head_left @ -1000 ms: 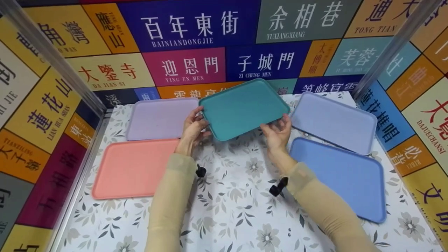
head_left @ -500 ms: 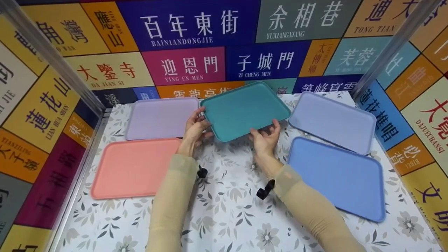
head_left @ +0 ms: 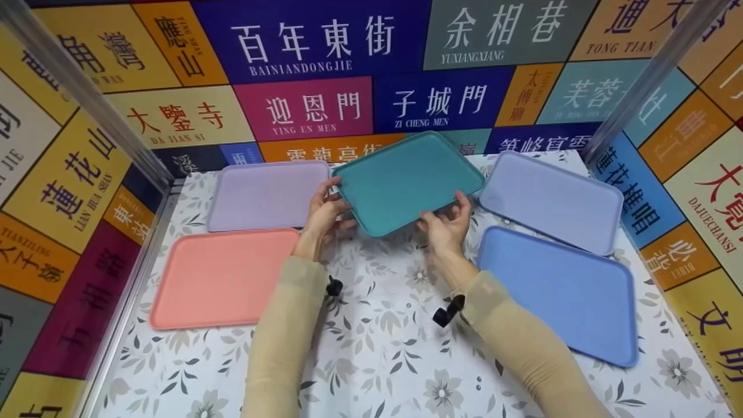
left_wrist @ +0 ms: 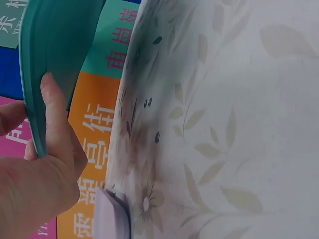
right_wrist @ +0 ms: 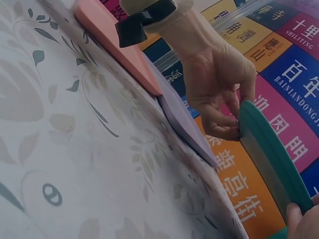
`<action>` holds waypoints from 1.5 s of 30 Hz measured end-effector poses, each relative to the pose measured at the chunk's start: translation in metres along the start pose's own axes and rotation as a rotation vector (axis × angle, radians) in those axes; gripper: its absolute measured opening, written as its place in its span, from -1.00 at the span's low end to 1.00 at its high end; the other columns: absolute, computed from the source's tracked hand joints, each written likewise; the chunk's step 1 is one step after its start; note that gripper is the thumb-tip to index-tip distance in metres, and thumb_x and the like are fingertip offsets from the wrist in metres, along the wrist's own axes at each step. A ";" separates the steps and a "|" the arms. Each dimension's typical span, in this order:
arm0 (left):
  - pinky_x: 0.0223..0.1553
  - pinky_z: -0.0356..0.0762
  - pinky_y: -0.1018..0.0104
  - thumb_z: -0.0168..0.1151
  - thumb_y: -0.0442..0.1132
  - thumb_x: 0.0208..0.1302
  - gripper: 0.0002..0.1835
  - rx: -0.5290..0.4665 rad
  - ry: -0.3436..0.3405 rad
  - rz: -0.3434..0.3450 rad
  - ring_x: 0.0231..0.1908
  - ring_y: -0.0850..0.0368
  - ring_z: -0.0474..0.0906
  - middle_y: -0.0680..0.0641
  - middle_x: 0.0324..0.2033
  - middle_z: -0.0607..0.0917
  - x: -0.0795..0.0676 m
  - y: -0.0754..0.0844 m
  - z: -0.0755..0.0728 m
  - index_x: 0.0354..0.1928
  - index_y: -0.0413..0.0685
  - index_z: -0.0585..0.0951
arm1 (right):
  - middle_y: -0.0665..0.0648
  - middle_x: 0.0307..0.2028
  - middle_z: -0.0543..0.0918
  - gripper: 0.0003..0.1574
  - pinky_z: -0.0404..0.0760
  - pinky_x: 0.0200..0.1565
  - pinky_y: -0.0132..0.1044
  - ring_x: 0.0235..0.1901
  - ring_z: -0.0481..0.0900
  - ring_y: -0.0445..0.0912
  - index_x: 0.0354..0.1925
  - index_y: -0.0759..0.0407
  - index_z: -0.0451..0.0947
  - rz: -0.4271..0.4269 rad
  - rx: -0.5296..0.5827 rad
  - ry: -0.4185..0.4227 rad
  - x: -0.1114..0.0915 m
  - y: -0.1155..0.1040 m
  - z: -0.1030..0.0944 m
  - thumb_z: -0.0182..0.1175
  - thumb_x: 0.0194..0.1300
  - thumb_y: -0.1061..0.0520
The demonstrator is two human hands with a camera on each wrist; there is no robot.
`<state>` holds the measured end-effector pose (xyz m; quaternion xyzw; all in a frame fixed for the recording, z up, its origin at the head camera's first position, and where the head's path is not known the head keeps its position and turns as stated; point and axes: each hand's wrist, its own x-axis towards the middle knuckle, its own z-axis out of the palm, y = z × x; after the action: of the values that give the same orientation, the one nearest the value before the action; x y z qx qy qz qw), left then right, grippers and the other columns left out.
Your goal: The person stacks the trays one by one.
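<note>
A teal tray (head_left: 409, 186) is held up off the table, tilted, at the back middle. My left hand (head_left: 325, 216) pinches its left end, thumb on one face and fingers behind. In the left wrist view, fingers of the left hand (left_wrist: 45, 169) lie on both sides of the tray's rim. My right hand (head_left: 448, 226) grips the near edge toward the right, its thumb at the rim. Only some fingers of the right hand (right_wrist: 301, 219) show at the corner of the right wrist view. There, the underside of the teal tray (right_wrist: 271, 157) stands well above the tablecloth.
Left of the hands lie a lilac tray (head_left: 267, 194) and a pink tray (head_left: 223, 278). On the right are a pale periwinkle tray (head_left: 554, 200) and a blue tray (head_left: 560, 296). The floral tablecloth (head_left: 383, 348) is bounded by sign-covered walls (head_left: 313, 46).
The right hand shifted left along the near edge of the teal tray, then came back slightly right. The tray dipped a little and rose again. My left hand kept its hold.
</note>
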<state>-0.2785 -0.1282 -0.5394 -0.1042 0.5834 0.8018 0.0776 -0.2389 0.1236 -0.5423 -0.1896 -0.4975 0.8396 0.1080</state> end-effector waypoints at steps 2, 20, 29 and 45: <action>-0.40 0.86 0.24 0.23 -0.50 0.41 -0.21 0.015 0.002 0.009 0.03 -0.06 0.70 -0.24 0.34 0.56 0.000 0.003 -0.003 0.64 0.17 0.45 | -0.03 0.22 0.30 0.18 0.79 -0.33 -0.27 -0.35 0.59 -0.10 0.71 -0.07 0.17 0.012 -0.003 -0.022 0.000 -0.004 -0.003 0.23 0.34 0.63; -0.27 0.82 0.30 0.27 -0.24 0.61 -0.46 0.091 -0.129 -0.026 -0.05 0.05 0.80 -0.09 0.31 0.66 0.006 0.045 -0.030 0.56 0.04 0.59 | 0.07 0.32 0.43 0.15 0.79 -0.32 -0.36 -0.33 0.69 -0.17 0.79 -0.02 0.15 0.101 -0.106 -0.338 0.019 -0.046 -0.041 0.19 0.42 0.59; 0.04 0.90 0.14 0.18 -0.32 0.64 -0.46 0.108 -0.242 -0.066 -0.08 0.08 0.86 -0.18 0.44 0.62 0.007 0.044 -0.028 0.58 0.03 0.58 | 0.03 0.24 0.57 0.13 0.82 -0.27 -0.31 -0.28 0.70 -0.16 0.79 0.07 0.12 0.132 -0.092 -0.567 0.033 -0.051 -0.054 0.18 0.43 0.60; -0.15 0.94 0.03 0.18 -0.45 0.58 -0.32 0.107 -0.374 -0.044 -0.01 0.02 0.79 -0.14 0.28 0.65 0.007 0.026 -0.026 0.66 0.06 0.44 | 0.05 0.21 0.62 0.17 0.78 -0.22 -0.40 -0.20 0.74 -0.16 0.80 0.20 0.07 0.150 -0.245 -0.711 0.086 -0.057 -0.058 0.05 0.33 0.67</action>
<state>-0.2900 -0.1612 -0.5253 0.0380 0.5982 0.7731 0.2074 -0.2924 0.2284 -0.5357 0.0662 -0.5853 0.7929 -0.1563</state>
